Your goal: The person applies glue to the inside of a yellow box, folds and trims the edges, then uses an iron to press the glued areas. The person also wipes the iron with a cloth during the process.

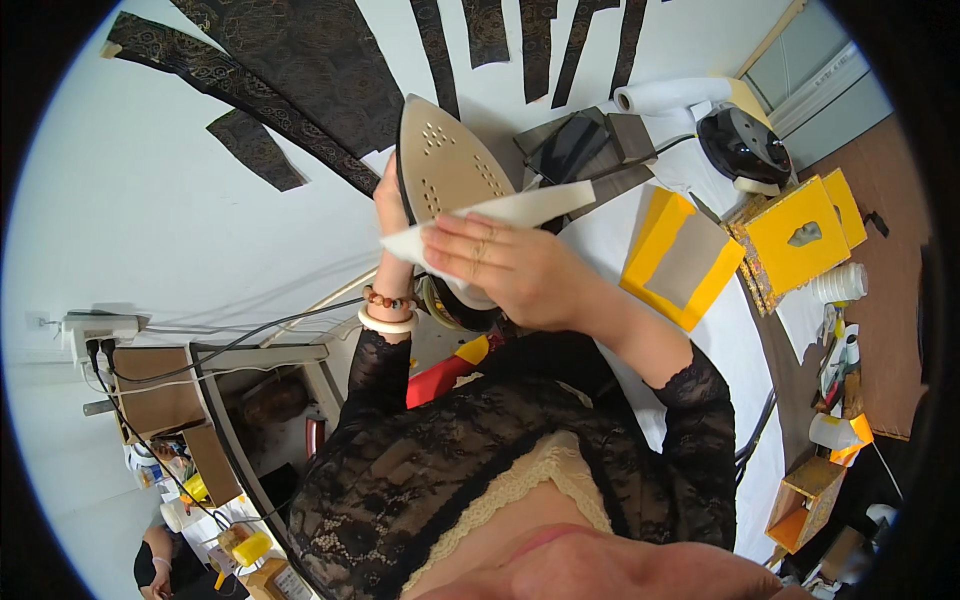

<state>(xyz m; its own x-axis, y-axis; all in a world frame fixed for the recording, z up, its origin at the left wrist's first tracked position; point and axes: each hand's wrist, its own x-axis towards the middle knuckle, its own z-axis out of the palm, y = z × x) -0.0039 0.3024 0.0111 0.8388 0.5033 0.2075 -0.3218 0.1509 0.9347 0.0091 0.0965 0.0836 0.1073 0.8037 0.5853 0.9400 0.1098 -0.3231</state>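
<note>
Tilted up in front of me, a clothes iron (pixel 440 150) shows its perforated metal soleplate. My left hand (pixel 388 195) is behind the iron, wrapped round it, with most of its fingers hidden. A folded white cloth (pixel 540 205) lies across the lower part of the soleplate. My right hand (pixel 500 265) is closed on this cloth, its fingers pressed flat over it against the iron. Whether the white piece is fabric or thick paper is hard to tell.
Dark patterned fabric pieces (pixel 290 70) hang or lie along the far white surface. Dark blocks (pixel 590 140), a white roll (pixel 665 95), a round black appliance (pixel 742 145) and yellow boards (pixel 795 245) stand to the right. A power strip (pixel 100 330) with cords is at left; another person's arm (pixel 160 560) shows lower left.
</note>
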